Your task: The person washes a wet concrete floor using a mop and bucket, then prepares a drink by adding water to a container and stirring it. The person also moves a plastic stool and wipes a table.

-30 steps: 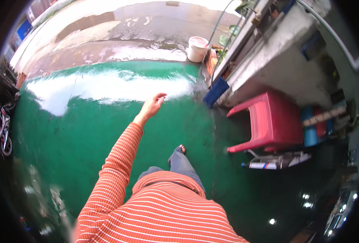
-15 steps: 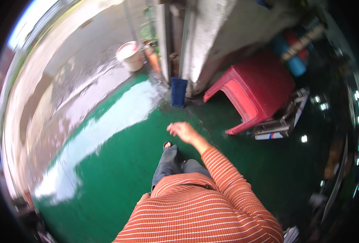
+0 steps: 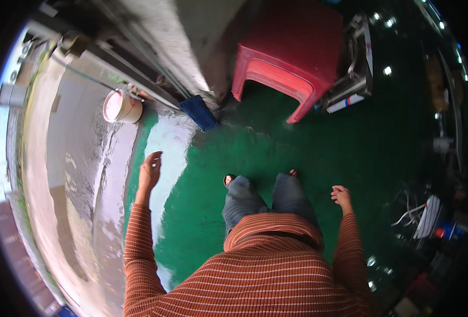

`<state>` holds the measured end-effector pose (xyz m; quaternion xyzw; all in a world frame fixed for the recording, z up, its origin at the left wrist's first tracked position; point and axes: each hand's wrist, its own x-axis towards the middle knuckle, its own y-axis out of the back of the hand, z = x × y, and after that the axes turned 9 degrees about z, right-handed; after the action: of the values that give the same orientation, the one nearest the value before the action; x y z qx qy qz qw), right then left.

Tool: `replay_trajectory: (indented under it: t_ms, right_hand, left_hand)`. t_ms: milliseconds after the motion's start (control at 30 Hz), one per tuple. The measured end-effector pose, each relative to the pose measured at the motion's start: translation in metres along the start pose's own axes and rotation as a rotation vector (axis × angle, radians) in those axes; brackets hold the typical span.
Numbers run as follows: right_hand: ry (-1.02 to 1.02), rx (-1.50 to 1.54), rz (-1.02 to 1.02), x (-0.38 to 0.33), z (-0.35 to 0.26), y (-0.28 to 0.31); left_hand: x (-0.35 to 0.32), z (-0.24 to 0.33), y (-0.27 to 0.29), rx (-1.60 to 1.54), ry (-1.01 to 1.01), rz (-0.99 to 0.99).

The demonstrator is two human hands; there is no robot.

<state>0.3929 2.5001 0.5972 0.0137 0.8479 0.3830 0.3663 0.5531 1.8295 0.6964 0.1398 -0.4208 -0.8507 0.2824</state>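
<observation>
I stand on a wet green floor point(image 3: 276, 153) in an orange striped long-sleeved top and grey trousers. My left hand point(image 3: 150, 171) hangs out to my left over the floor's shiny edge, fingers loosely apart, holding nothing. At my right side my right hand point(image 3: 341, 196) is lowered, its fingers curled, and nothing is in it. Both my feet show just ahead of my knees. A red plastic stool point(image 3: 289, 53) stands in front of me.
A blue brush or mop head point(image 3: 200, 112) lies by the base of a grey wall point(image 3: 170, 37). A pale bucket point(image 3: 121, 107) sits on the wet concrete point(image 3: 75, 174) to the left. Metal racks point(image 3: 350, 79) and cluttered items line the dark right side.
The view has swung so the stool and wall are now straight ahead. My left arm has dropped to my side, and my right hand has come into view.
</observation>
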Motion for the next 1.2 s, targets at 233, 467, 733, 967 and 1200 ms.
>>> replay_trajectory:
  t_ms: [233, 467, 733, 967, 1200]
  right_hand:
    - [-0.418, 0.055, -0.302, 0.013, 0.175, 0.015]
    - [-0.584, 0.007, -0.403, 0.175, 0.274, 0.166]
    - [0.615, -0.229, 0.38, 0.458, -0.033, 0.372]
    - [0.92, 0.12, -0.19, 0.485, -0.316, 0.388]
    - [1.166, -0.199, -0.331, 0.559, -0.473, 0.409]
  left_hand:
    - [-0.022, 0.238, -0.242, -0.492, -0.023, -0.539]
    - [-0.064, 0.543, -0.4, -0.551, -0.509, -0.86]
    - [0.018, 0.636, -0.422, -0.462, -0.166, -0.515]
    - [0.139, 0.681, -0.436, -0.584, -0.022, 0.064]
    - [0.271, 0.752, -0.522, -0.511, -0.124, -0.015]
